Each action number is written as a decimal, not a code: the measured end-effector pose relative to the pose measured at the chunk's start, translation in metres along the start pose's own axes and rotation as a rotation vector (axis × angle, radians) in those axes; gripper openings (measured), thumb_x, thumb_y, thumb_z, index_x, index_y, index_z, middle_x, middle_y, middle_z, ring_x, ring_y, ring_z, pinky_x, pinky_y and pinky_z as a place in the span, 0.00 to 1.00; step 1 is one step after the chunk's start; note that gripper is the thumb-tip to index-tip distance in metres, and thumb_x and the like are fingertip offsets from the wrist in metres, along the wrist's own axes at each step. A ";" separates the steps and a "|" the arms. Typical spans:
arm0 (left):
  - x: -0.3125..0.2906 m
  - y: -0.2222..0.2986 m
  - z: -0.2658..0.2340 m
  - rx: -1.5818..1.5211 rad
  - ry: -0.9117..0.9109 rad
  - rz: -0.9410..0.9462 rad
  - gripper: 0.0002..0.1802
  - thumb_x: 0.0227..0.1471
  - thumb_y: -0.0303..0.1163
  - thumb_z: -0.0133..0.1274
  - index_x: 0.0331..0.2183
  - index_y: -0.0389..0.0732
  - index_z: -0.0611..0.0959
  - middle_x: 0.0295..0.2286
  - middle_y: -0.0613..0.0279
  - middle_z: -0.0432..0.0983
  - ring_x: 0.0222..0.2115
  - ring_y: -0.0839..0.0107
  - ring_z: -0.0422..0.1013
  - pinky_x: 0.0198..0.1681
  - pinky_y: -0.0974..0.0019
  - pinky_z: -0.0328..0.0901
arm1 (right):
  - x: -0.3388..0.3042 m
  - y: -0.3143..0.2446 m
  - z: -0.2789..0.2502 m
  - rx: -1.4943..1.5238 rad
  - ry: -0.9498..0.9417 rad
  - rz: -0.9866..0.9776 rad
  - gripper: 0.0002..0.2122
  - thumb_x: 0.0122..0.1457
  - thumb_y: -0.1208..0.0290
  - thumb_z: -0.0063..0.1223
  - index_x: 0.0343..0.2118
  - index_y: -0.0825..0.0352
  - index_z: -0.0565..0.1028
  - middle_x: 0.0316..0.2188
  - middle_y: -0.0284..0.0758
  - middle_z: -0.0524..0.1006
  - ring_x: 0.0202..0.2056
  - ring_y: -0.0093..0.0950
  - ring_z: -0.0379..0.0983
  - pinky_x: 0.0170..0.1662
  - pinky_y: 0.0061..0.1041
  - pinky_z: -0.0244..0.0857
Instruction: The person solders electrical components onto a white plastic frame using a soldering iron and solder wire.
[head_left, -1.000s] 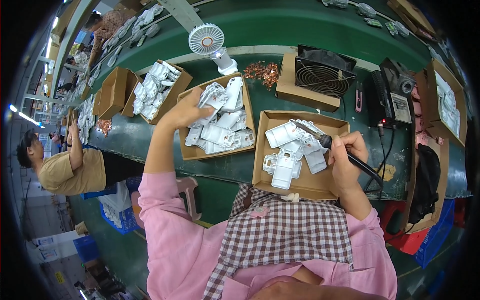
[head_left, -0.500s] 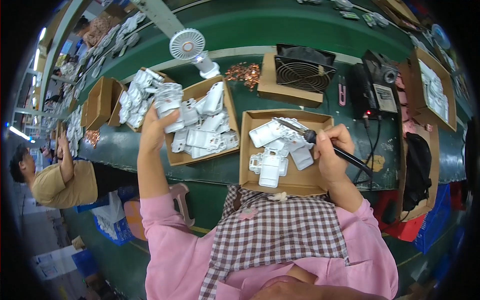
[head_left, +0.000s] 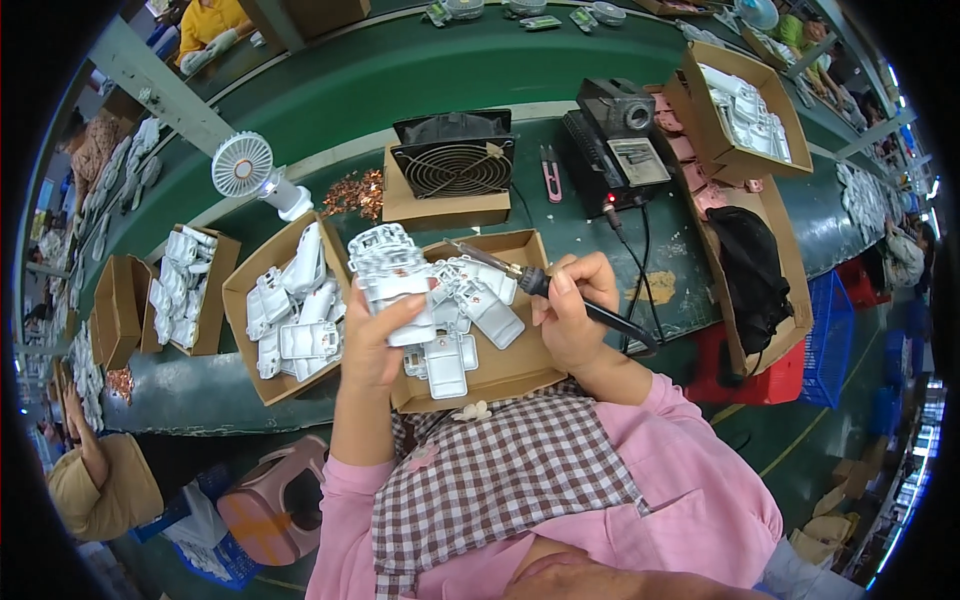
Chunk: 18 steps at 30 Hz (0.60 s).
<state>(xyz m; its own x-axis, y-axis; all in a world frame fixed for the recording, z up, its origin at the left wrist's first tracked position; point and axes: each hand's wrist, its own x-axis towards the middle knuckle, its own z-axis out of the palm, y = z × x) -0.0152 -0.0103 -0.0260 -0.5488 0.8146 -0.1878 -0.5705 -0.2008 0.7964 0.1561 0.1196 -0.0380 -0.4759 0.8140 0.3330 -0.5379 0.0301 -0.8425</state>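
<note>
My left hand (head_left: pixel 372 345) is closed around a small stack of white plastic housings (head_left: pixel 388 265), raised over the left side of a shallow cardboard box (head_left: pixel 510 375). In that box lie several more white housings (head_left: pixel 492 315), overlapping one another. My right hand (head_left: pixel 578 318) grips a soldering iron (head_left: pixel 536 281) by its black handle. The iron's metal tip points up and left, above the box's far part and apart from the stack, as far as I can see. Its cable trails off to the right.
Left of the box stands another carton (head_left: pixel 262 372) of white housings; a white fan (head_left: pixel 245 168) is behind it. Copper-coloured bits (head_left: pixel 352 196), a black fume fan (head_left: pixel 455 160), pink tweezers (head_left: pixel 551 175) and a soldering station (head_left: pixel 600 150) line the back. Another person (head_left: pixel 105 480) is at left.
The view has swung to the right. My left hand has brought the stack of housings from over the left carton to above the shallow box. My right hand still holds the soldering iron.
</note>
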 end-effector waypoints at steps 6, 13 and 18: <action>0.010 -0.017 0.004 0.214 0.125 0.098 0.27 0.42 0.18 0.59 0.46 0.35 0.67 0.38 0.58 0.74 0.37 0.72 0.73 0.42 0.69 0.68 | -0.010 -0.006 0.004 -0.064 -0.038 0.054 0.06 0.58 0.76 0.49 0.33 0.68 0.64 0.24 0.34 0.70 0.21 0.16 0.66 0.25 0.16 0.62; 0.015 -0.020 0.004 0.254 0.121 0.126 0.26 0.43 0.21 0.60 0.45 0.35 0.68 0.37 0.60 0.75 0.36 0.75 0.72 0.40 0.72 0.67 | -0.006 -0.004 0.004 -0.237 -0.119 0.068 0.06 0.57 0.75 0.52 0.29 0.69 0.66 0.23 0.33 0.72 0.22 0.15 0.66 0.25 0.16 0.61; 0.013 -0.019 0.002 0.252 0.121 0.123 0.26 0.44 0.22 0.60 0.45 0.34 0.68 0.37 0.59 0.75 0.36 0.74 0.72 0.40 0.71 0.68 | -0.003 0.003 0.005 -0.290 -0.119 0.071 0.06 0.57 0.76 0.53 0.28 0.69 0.67 0.21 0.31 0.72 0.21 0.14 0.64 0.24 0.15 0.59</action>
<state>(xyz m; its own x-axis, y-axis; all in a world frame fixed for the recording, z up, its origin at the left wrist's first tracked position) -0.0105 0.0052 -0.0427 -0.6819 0.7187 -0.1362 -0.3339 -0.1402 0.9321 0.1520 0.1142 -0.0397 -0.5923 0.7469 0.3021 -0.2880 0.1539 -0.9452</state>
